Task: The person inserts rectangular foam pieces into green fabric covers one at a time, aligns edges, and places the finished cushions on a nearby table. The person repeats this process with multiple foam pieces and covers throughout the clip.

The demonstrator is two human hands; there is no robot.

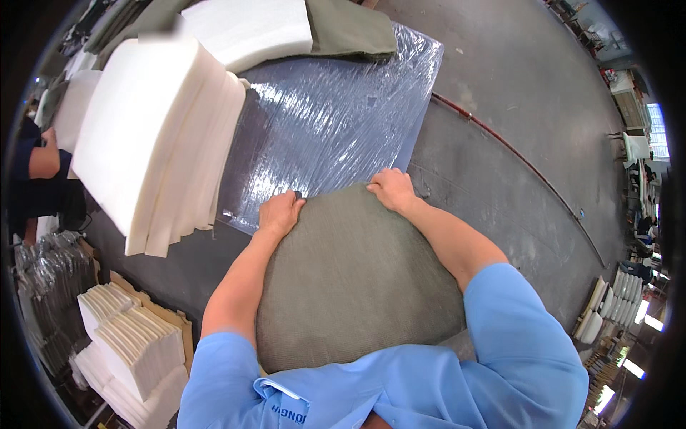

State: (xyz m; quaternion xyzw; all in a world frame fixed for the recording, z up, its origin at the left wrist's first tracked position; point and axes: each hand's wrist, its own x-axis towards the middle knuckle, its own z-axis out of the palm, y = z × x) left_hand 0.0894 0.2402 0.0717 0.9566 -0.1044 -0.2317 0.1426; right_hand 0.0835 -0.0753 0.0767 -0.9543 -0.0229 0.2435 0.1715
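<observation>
From where I stand, the olive ribbed-fabric cushion (pixel 350 286) sits toward six o'clock, against the wearer's blue shirt (pixel 421 386). The left hand (pixel 284 212) pinches its far corner at eleven; the right hand (pixel 391 189) curls around the other at one. If either grip slackened, I'd expect the cover to pucker or the cushion to slip. A careless left elbow might topple the white foam pads (pixel 153 143) stacked at ten. The worktop (pixel 321 129), at twelve, is film-wrapped and glossy. A reddish hose (pixel 514 151) trails across the grey floor (pixel 500 207) around two; a co-worker's arm (pixel 44 159) shows at nine.
</observation>
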